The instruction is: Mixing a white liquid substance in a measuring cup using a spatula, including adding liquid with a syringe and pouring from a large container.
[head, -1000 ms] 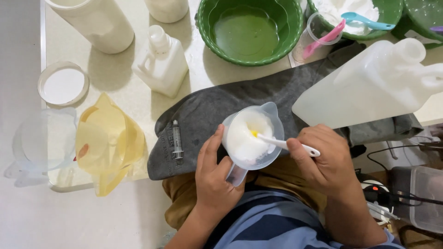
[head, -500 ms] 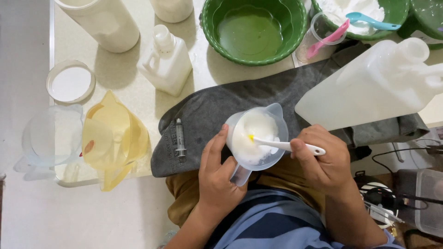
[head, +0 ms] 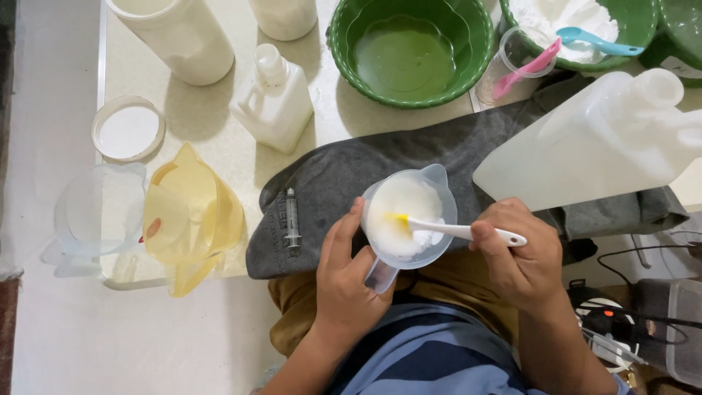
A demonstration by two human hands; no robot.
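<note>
Small clear measuring cup with white powder inside, held over the grey cloth at the near table edge. Left hand wrapped around the cup's handle from below, fingers closed on it, thumb up along the side. Right hand pinched shut on a white spatula, its yellow-stained tip sunk in the powder.

Just left of the cup, a small syringe lying on the cloth. Just right, a big translucent jug on its side, close above the right hand. Further left, a yellow pitcher next to a clear pitcher, then a round white lid. Behind the cloth, a white squat bottle and a green bowl holding greenish liquid. A second green bowl with white powder and a blue spoon, cut off by the top edge. Beside it a clear cup with a pink spoon. Two white tubs at the top, cropped, contents hard to make out. Cables and a dark box at lower right, unclear.
</note>
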